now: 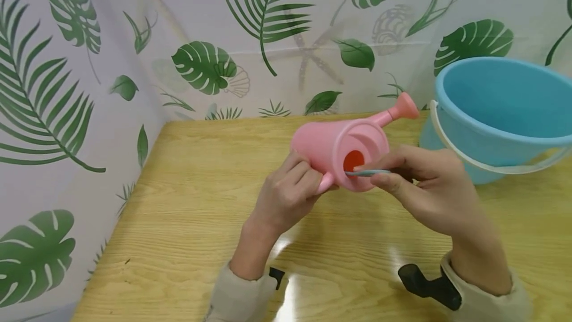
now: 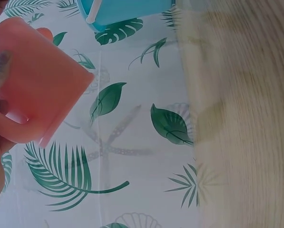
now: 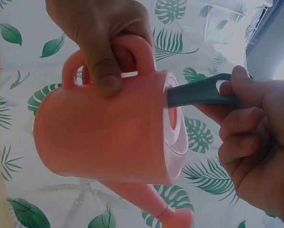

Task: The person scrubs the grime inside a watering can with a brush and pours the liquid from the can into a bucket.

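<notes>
My left hand grips the handle of a pink watering can, held tilted on its side with its top opening facing my right hand. The can's spout ends in a sprinkler head pointing right. My right hand pinches the end of a flat teal tool handle that has a hole in it, with thumb and fingers. The handle's other end reaches inside the can's opening and is hidden there. In the left wrist view, the can shows beside the left fingers.
To the right stands a blue bucket with a white carrying handle, close to my right hand. The wooden table runs back to a leaf-patterned backdrop. Both wrists wear straps with black mounts.
</notes>
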The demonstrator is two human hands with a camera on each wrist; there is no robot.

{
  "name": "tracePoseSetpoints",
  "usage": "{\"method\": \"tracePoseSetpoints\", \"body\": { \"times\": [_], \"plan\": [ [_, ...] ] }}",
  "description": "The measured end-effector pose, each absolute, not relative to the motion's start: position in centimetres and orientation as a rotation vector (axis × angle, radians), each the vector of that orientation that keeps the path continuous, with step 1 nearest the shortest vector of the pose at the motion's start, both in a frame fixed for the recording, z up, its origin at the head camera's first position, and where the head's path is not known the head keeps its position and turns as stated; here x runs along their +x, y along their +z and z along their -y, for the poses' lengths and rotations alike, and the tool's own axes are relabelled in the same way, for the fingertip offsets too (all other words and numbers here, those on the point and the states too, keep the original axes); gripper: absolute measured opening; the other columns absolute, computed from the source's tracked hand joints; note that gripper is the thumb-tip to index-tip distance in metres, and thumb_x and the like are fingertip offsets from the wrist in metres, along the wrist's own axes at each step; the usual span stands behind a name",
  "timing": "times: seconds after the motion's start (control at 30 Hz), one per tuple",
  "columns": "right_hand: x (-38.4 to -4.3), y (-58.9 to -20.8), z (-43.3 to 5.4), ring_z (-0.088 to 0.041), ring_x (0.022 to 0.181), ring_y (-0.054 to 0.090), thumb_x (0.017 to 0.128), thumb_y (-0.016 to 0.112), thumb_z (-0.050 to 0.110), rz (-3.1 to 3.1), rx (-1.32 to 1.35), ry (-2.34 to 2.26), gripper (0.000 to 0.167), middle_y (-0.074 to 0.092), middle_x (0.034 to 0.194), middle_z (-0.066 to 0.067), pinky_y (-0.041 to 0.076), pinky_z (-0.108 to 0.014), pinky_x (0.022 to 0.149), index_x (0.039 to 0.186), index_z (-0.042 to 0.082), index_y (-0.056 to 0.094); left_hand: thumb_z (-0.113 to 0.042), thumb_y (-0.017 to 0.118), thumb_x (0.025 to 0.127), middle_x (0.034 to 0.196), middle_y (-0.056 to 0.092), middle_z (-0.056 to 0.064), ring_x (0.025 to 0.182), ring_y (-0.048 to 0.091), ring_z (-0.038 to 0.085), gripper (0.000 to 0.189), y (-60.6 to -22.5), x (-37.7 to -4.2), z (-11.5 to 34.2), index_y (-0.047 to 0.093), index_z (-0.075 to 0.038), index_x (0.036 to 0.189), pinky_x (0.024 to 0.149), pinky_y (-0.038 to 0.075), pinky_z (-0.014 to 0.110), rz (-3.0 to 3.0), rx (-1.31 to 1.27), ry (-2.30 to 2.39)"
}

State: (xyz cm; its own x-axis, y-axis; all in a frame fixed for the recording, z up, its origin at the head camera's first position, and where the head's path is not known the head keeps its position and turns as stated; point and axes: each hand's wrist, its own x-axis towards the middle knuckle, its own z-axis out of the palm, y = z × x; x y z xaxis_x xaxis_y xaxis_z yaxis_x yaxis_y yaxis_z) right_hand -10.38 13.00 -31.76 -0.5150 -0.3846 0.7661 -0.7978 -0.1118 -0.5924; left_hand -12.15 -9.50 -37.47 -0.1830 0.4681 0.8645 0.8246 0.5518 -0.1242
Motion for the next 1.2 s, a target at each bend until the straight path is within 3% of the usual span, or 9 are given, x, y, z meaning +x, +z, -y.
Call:
{"method": "tracePoseSetpoints", "body": {
  "times": [0.3, 0.47, 0.6, 0.73, 0.87, 0.97, 1.1, 1.2],
  "plan": [
    [-10.0, -31.6, -12.6, -0.001, 0.055, 0.041, 0.092, 0.069, 0.029, 1.881, 1.105, 1.39, 0.037, 0.055, 0.064, 0.001, 0.033, -0.014, 0.049, 0.086, -0.007, 0.07, -0.024, 0.076, 0.089, 0.067, 0.049, 0.0, 0.07, 0.049, 0.015, 0.032, -37.4, -12.2, 9.3, 0.054, -0.01, 0.072, 0.064, 0.044, 0.02, 1.83, -1.063, -0.451],
    [-10.1, -31.5, -11.6, -0.002, 0.06, 0.057, 0.09, 0.073, 0.028, 1.683, 0.947, 1.365, 0.04, 0.06, 0.06, -0.008, 0.046, -0.009, 0.062, 0.077, -0.01, 0.069, -0.024, 0.075, 0.09, 0.066, 0.049, 0.0, 0.07, 0.049, 0.015, 0.033, -37.3, -12.2, 9.3, 0.053, -0.009, 0.07, 0.064, 0.045, 0.02, 1.831, -1.06, -0.445],
    [-10.9, -32.0, -10.6, -0.013, 0.062, 0.063, 0.093, 0.071, 0.025, 1.594, 0.931, 1.209, 0.038, 0.065, 0.064, -0.014, 0.049, -0.01, 0.073, 0.074, -0.007, 0.068, -0.024, 0.074, 0.091, 0.066, 0.049, 0.001, 0.07, 0.05, 0.015, 0.034, -37.2, -12.2, 9.2, 0.052, -0.009, 0.07, 0.064, 0.045, 0.02, 1.815, -1.063, -0.444],
    [-11.0, -32.5, -10.6, -0.019, 0.054, 0.054, 0.097, 0.066, 0.024, 1.646, 0.947, 0.994, 0.036, 0.066, 0.068, -0.012, 0.047, -0.015, 0.061, 0.075, -0.004, 0.069, -0.024, 0.073, 0.092, 0.066, 0.047, 0.001, 0.07, 0.05, 0.015, 0.034, -37.1, -12.3, 9.2, 0.052, -0.009, 0.07, 0.064, 0.045, 0.02, 1.808, -1.056, -0.44],
    [-10.2, -32.4, -11.0, -0.01, 0.055, 0.051, 0.099, 0.062, 0.028, 1.791, 0.993, 1.054, 0.038, 0.065, 0.068, -0.008, 0.045, -0.015, 0.057, 0.078, -0.003, 0.068, -0.024, 0.074, 0.09, 0.066, 0.048, 0.001, 0.07, 0.049, 0.014, 0.033, -37.0, -12.4, 9.2, 0.052, -0.009, 0.071, 0.064, 0.045, 0.02, 1.821, -1.049, -0.44],
    [-9.3, -32.0, -10.9, -0.006, 0.057, 0.058, 0.097, 0.066, 0.016, 1.819, 0.952, 1.418, 0.031, 0.066, 0.069, -0.007, 0.05, -0.013, 0.059, 0.08, -0.01, 0.066, -0.024, 0.077, 0.088, 0.067, 0.049, 0.001, 0.071, 0.05, 0.015, 0.033, -37.1, -12.5, 9.3, 0.053, -0.009, 0.071, 0.065, 0.046, 0.019, 1.827, -1.038, -0.462],
    [-8.0, -31.4, -10.6, -0.012, 0.05, 0.062, 0.089, 0.066, -0.01, 1.627, 0.773, 1.941, 0.015, 0.068, 0.068, -0.012, 0.052, -0.019, 0.049, 0.082, -0.021, 0.061, -0.022, 0.08, 0.085, 0.067, 0.049, 0.001, 0.072, 0.051, 0.017, 0.033, -37.3, -12.6, 9.4, 0.053, -0.009, 0.07, 0.066, 0.048, 0.019, 1.826, -1.022, -0.524],
    [-7.5, -31.0, -10.6, -0.015, 0.044, 0.059, 0.089, 0.063, -0.015, 1.57, 0.626, 2.118, 0.008, 0.068, 0.068, -0.013, 0.049, -0.021, 0.043, 0.085, -0.021, 0.062, -0.022, 0.08, 0.085, 0.066, 0.048, 0.002, 0.072, 0.05, 0.017, 0.035, -37.4, -12.7, 9.5, 0.051, -0.009, 0.07, 0.065, 0.047, 0.02, 1.818, -1.012, -0.552]
  ]
}}
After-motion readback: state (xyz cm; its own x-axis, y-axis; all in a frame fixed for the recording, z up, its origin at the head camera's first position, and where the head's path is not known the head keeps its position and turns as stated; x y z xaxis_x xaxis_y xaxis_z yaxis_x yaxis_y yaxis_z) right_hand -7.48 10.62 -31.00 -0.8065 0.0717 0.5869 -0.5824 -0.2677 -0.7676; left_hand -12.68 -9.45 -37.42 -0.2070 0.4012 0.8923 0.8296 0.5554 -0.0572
